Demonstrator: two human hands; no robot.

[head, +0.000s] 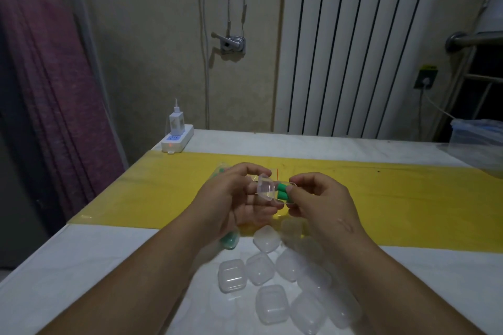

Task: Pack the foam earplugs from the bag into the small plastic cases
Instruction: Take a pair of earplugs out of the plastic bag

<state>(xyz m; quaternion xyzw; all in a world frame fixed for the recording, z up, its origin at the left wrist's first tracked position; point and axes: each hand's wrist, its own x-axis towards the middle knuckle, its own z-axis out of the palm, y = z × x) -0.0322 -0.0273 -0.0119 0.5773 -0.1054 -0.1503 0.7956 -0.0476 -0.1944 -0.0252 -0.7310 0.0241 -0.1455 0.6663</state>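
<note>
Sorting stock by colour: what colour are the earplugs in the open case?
The earplugs are green, best seen in the head view.

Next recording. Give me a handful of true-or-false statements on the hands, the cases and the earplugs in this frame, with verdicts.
1. The open case, gripped by the left hand and the right hand, has green earplugs in it. True.
2. Closed clear cases lie on the table, nearer the person than the hands. True.
3. The left hand lies flat on the table, holding nothing. False: it is raised and grips the open case.
4. The power strip sits at the table's far right corner. False: it is at the far left corner.
5. The earplugs in the open case are orange. False: they are green.
</note>
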